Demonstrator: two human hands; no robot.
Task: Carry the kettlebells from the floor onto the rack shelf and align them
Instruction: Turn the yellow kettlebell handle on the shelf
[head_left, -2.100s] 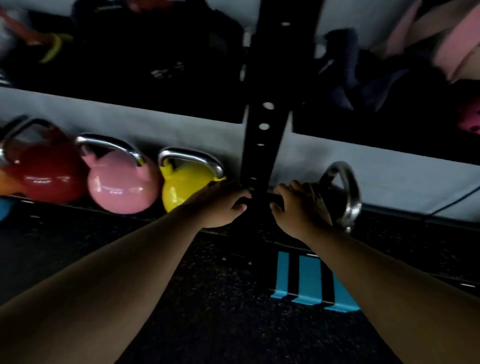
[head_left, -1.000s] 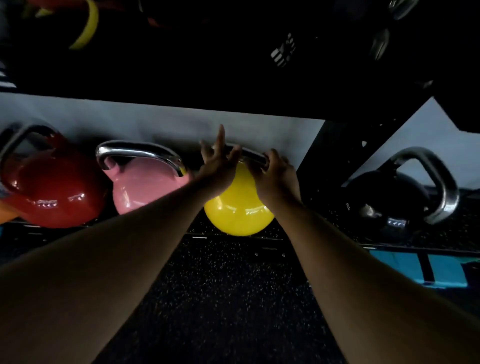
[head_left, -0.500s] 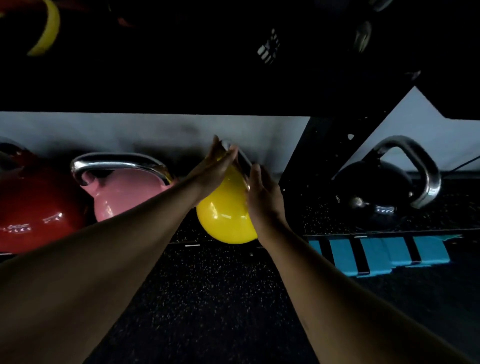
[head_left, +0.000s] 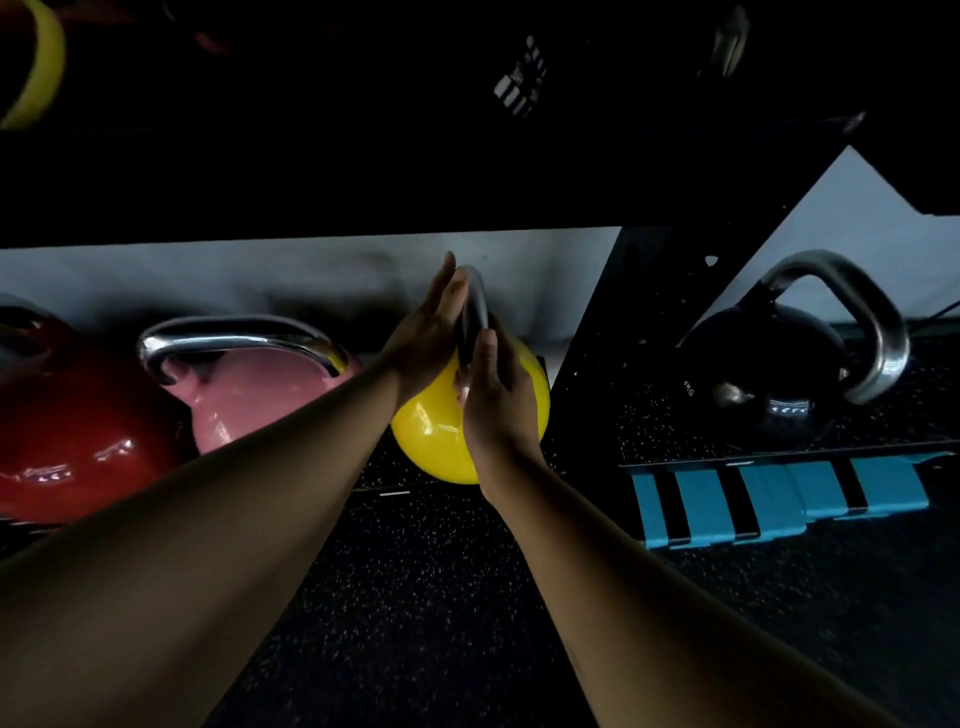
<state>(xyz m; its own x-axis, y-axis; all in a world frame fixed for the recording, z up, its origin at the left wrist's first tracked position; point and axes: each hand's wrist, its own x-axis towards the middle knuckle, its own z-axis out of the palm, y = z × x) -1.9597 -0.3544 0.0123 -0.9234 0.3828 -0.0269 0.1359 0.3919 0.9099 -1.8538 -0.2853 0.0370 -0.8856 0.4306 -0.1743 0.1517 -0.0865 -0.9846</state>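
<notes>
- Both bare arms reach forward and a little up from the bottom of the view, and they meet in the middle.
- The left hand (head_left: 423, 338) is flat and open, with its fingers straight, close together and pointing up.
- Its palm presses on the left side of the shiny metal handle (head_left: 475, 317) of the round yellow kettlebell (head_left: 431, 431).
- The right hand (head_left: 496, 400) sits lower, on the right side of the same handle. Its fingers curl loosely by the handle and the top of the ball, with the thumb pointing up along the handle. I cannot tell if it grips tight.
- The handle is seen edge-on, squeezed between the two hands.
- The yellow kettlebell sits on the low black speckled rack shelf (head_left: 660, 415), near its front edge.
- Just to its left is a round pink kettlebell (head_left: 244, 400) with a shiny handle, seen side-on. It looks very close to the yellow one.
- Left of that is a big round red kettlebell (head_left: 72, 436), partly cut off by the picture edge.
- A slanted black rack post (head_left: 639, 312) stands just right of the yellow kettlebell.
- Past the post sits a round black kettlebell (head_left: 763, 374) with a silver handle, well apart from the hands.
- Blue and black striped tape (head_left: 779, 499) marks the floor below it.
</notes>
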